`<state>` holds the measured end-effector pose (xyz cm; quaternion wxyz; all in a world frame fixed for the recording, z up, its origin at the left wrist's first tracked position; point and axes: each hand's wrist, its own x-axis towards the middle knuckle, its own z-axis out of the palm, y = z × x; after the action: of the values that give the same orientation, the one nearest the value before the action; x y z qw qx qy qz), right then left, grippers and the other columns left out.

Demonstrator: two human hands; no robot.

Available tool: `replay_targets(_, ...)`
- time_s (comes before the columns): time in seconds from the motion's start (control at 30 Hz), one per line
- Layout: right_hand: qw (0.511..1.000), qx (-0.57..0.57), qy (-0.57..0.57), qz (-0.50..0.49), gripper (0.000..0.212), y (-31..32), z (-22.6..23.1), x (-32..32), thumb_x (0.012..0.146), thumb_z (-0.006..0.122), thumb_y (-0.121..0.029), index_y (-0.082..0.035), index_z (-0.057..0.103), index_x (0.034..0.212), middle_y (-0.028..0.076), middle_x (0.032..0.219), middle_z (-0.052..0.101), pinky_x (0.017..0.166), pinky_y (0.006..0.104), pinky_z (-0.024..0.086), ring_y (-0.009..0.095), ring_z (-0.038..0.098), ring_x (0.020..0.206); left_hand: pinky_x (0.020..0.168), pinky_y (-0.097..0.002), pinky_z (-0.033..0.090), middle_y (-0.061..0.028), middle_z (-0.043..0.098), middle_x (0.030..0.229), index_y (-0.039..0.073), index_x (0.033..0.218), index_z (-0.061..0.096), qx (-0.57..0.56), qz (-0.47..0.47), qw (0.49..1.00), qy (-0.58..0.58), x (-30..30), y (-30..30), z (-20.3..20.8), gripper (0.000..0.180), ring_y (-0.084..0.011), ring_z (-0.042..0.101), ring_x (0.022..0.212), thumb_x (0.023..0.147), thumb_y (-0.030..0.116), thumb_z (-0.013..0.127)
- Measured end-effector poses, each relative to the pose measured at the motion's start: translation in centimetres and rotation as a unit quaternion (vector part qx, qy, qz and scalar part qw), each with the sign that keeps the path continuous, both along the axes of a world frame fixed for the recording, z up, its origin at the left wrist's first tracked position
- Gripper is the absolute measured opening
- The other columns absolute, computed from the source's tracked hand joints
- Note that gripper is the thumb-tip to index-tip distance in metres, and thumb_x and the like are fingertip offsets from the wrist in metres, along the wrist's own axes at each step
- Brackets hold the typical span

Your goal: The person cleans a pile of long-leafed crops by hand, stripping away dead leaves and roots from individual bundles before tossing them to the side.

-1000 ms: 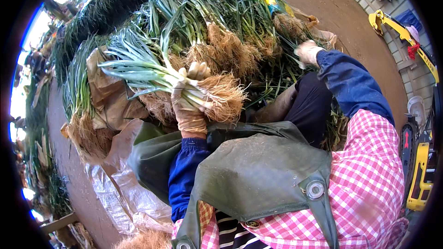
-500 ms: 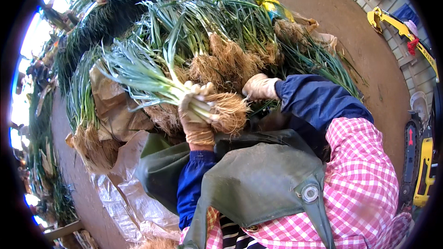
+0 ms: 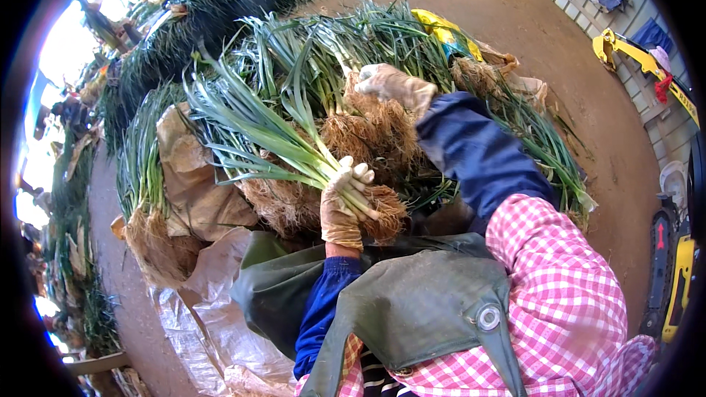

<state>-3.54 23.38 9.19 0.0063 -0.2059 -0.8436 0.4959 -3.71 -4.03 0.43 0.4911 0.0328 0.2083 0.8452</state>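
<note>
My left hand (image 3: pixel 344 202), in a soiled tan glove, grips a bunch of green onions (image 3: pixel 265 129) just above their tangled brown roots, with the long leaves fanning up and to the left. My right hand (image 3: pixel 396 85), also gloved, reaches forward over the heap of green onions (image 3: pixel 346 51) and rests on its root ends with the fingers spread. A dark green apron (image 3: pixel 412 309) covers my lap below both hands. Blue sleeves and a pink checked top cover my arms.
Brown paper (image 3: pixel 195 176) and clear plastic sheeting (image 3: pixel 198 309) lie at the left of the heap. More bundles (image 3: pixel 213 0) are piled at the back. Bare dirt floor (image 3: pixel 588 132) spreads to the right, with a yellow tool (image 3: pixel 640 59) near the wall.
My right hand has drawn in from the far right, then moved up and left onto the heap's roots. The left hand has kept its hold on the bunch, shifting slightly right.
</note>
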Motion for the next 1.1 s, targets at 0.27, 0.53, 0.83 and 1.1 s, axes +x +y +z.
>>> replay_targets(0.27, 0.942, 0.203, -0.06, 0.26, 0.024, -11.0, -0.7, 10.1, 0.072, 0.062, -0.016, -0.011, 0.066, 0.095, 0.01, 0.08, 0.064, 0.066, 0.0336, 0.048, 0.021, 0.063, 0.076, 0.073, -0.0301, 0.054, -0.0124, 0.065, 0.099, -0.002, 0.117, 0.058, -0.107, 0.027, 0.993, 0.043, 1.4, 0.6, 1.2, 0.039, -0.0216, 0.064, 0.08, 0.085, 0.018, 0.062)
replay_targets(0.53, 0.991, -0.111, -0.057, -0.045, 0.046, -9.1, -2.3, 10.0, 0.086, 0.061, -0.049, -0.007, 0.061, 0.105, 0.005, 0.082, 0.064, 0.061, 0.0272, 0.047, 0.015, 0.062, 0.072, 0.029, -0.0256, 0.039, -0.0068, 0.061, 0.071, 0.002, 0.109, 0.063, -0.172, -0.011, 0.979, 0.113, 1.4, 0.3, -1.0, 0.033, -0.0189, 0.056, 0.043, 0.083, 0.024, 0.063)
replay_targets(0.83, 0.969, -0.068, 0.08, -0.222, 0.034, -11.3, -9.8, 6.6, 0.085, 0.06, -0.027, 0.003, 0.058, 0.099, 0.014, 0.082, 0.065, 0.067, 0.0334, 0.049, 0.024, 0.063, 0.076, 0.032, -0.0287, 0.044, -0.0045, 0.056, 0.07, 0.002, 0.098, 0.063, -0.21, 0.034, 0.972, 0.097, 2.0, 0.6, 0.9, 0.027, -0.0169, 0.058, 0.058, 0.081, 0.023, 0.063)
replay_targets(1.1, 0.884, 0.342, -0.062, -0.313, 0.023, -3.3, -5.3, 6.9, 0.089, 0.057, -0.029, -0.008, 0.058, 0.098, 0.009, 0.076, 0.065, 0.059, 0.0376, 0.05, 0.023, 0.065, 0.066, 0.074, -0.0304, 0.051, -0.0113, 0.066, 0.103, 0.002, 0.11, 0.059, -0.09, 0.051, 0.994, 0.033, 1.9, -0.6, 3.2, 0.029, -0.0187, 0.062, 0.086, 0.083, 0.014, 0.061)
